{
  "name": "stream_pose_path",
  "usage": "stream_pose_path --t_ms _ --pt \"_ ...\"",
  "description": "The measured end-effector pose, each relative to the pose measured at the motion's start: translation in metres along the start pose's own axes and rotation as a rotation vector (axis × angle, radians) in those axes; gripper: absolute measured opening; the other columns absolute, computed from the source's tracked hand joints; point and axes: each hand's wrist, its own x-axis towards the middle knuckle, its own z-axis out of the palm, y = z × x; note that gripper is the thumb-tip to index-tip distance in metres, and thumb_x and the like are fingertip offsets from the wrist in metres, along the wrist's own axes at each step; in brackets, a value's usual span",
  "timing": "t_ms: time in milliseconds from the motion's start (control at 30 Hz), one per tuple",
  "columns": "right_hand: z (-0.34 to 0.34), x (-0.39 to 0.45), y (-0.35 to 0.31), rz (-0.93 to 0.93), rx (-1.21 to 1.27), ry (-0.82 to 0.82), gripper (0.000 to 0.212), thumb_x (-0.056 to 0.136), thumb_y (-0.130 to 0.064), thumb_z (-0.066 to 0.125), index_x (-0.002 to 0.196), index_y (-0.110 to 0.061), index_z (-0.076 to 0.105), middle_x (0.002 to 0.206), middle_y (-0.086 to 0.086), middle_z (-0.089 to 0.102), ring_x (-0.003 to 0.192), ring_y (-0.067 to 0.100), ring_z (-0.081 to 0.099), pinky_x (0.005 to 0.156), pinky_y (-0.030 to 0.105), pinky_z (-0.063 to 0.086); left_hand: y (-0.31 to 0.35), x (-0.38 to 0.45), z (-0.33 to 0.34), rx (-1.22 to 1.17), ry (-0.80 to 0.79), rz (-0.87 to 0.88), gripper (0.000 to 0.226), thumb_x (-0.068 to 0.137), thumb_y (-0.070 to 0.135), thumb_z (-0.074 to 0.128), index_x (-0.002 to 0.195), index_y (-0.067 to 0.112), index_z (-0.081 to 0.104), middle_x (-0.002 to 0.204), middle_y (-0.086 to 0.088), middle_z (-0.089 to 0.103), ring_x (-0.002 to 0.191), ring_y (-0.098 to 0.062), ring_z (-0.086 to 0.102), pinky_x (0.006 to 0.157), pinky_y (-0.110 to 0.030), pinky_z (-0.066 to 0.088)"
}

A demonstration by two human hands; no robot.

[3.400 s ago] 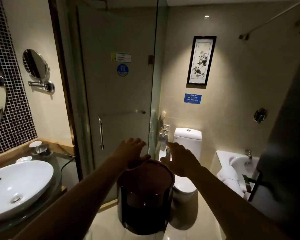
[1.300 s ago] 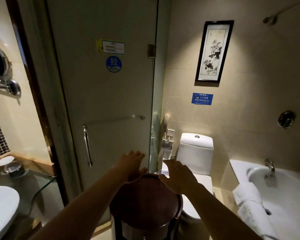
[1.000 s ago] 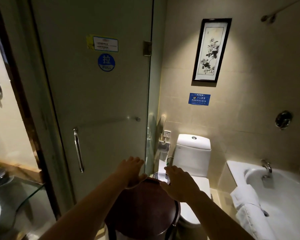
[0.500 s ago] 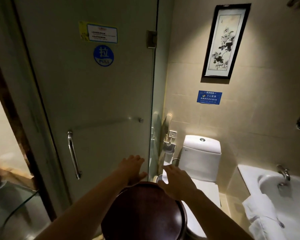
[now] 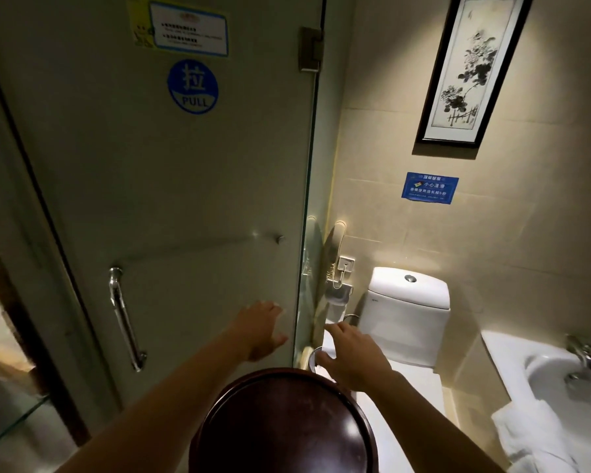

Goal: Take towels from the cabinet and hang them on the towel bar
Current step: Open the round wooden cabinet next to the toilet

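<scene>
Dark wood, round stool top (image 5: 284,428) right below you, your left hand (image 5: 258,331) and right hand (image 5: 352,358) both stretched out above its far edge, fingers spread, gripping nothing, glass door (image 5: 171,199) ahead, white towels (image 5: 539,435) draped over the bathtub rim (image 5: 502,339) at right.

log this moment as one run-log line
left hand: open, empty | right hand: open, empty | round wooden stand: below hands | white towel: on tub edge

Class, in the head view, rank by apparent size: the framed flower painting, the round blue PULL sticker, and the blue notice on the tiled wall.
1. Framed flower painting
2. and 3. PULL sticker and blue notice: look alike, unranked.
</scene>
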Motion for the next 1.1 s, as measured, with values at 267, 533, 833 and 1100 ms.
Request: stream_pose_path --t_ms 267,533,833,1100 --pt "0.023 0.038 0.018 -0.002 0.01 -0.06 0.065 0.088 -0.061 0.039 0.142 -0.025 0.044 0.141 0.003 0.052 0.125 0.027 0.053 0.101 0.04 0.044 -0.004 0.034 0.022 -0.062 -0.003 -0.028 0.065 0.099 0.049 0.045 0.154 0.019 0.026 0.161 -0.005 0.026 0.148 -0.024 0.023 0.119 -0.041 0.022" --pt "0.077 0.047 0.011 -0.022 -0.02 -0.222 0.062 0.089 -0.056 0.047 0.139 -0.02 0.045 0.136 0.009 0.053 0.126 0.032 0.049 0.099 0.043 0.044 -0.015 0.039 0.087 -0.191 -0.103 -0.088 0.064 0.096 0.048 0.051 0.15 0.017 0.035 0.158 -0.006 0.032 0.146 -0.025 0.027 0.119 -0.038 0.024" --pt "0.113 0.029 0.008 -0.014 0.012 -0.267 0.066 0.09 -0.055 0.047 0.146 -0.021 0.04 0.141 0.009 0.05 0.127 0.031 0.049 0.101 0.042 0.04 -0.009 0.026 0.129 -0.23 -0.141 -0.086 0.059 0.094 0.048 0.053 0.144 0.018 0.044 0.145 -0.006 0.046 0.134 -0.026 0.042 0.111 -0.039 0.035" --pt "0.129 -0.019 0.019 -0.007 0.041 -0.255 0.068 0.093 -0.056 0.045 0.15 -0.02 0.037 0.148 0.006 0.046 0.132 0.028 0.046 0.108 0.043 0.038 0.02 -0.018 0.147 -0.213 -0.181 -0.114 0.063 0.096 0.049 0.05 0.149 0.018 0.037 0.154 -0.006 0.036 0.14 -0.028 0.035 0.113 -0.046 0.034"
